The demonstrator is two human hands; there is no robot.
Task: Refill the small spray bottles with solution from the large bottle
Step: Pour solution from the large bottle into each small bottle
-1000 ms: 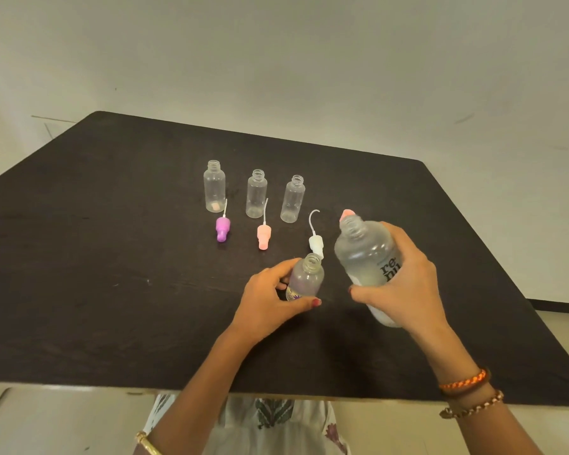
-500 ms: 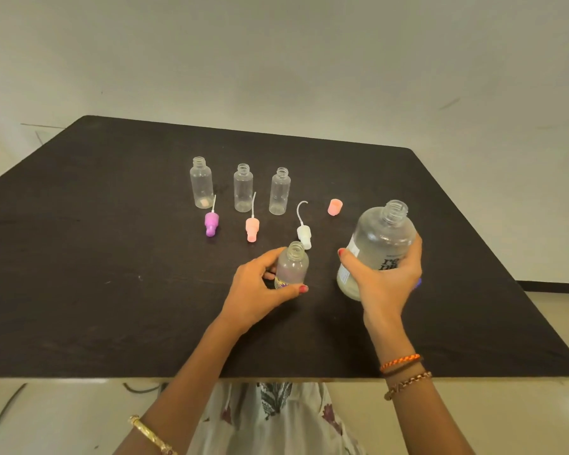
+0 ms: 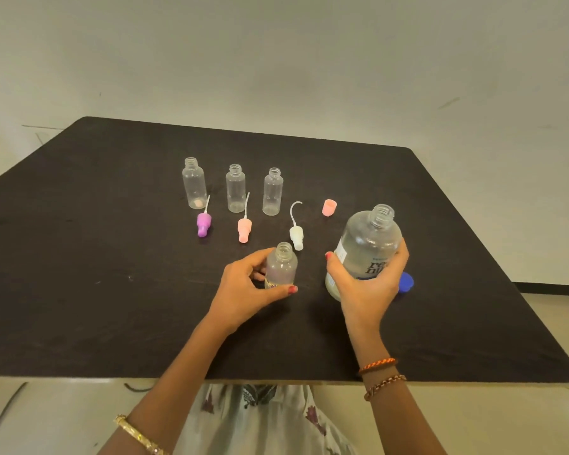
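Holding large bottle (image 3: 367, 247) (part full), 3 small bottles (image 3: 235, 188) empty.

Single view: head-mounted wide-angle camera, positioned above the near edge of the tabletop (image 3: 79, 257), facing forward and downward. Both forearms enter from the bottom of the frame at close range; the wall fills the upper portion.

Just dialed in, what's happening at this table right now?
A person is refilling small spray bottles. The left hand holds one uncapped small bottle upright on the black table, while the right hand grips the large open bottle, upright beside it, not pouring. Three more small bottles stand uncapped behind, with their spray tops lying in front.
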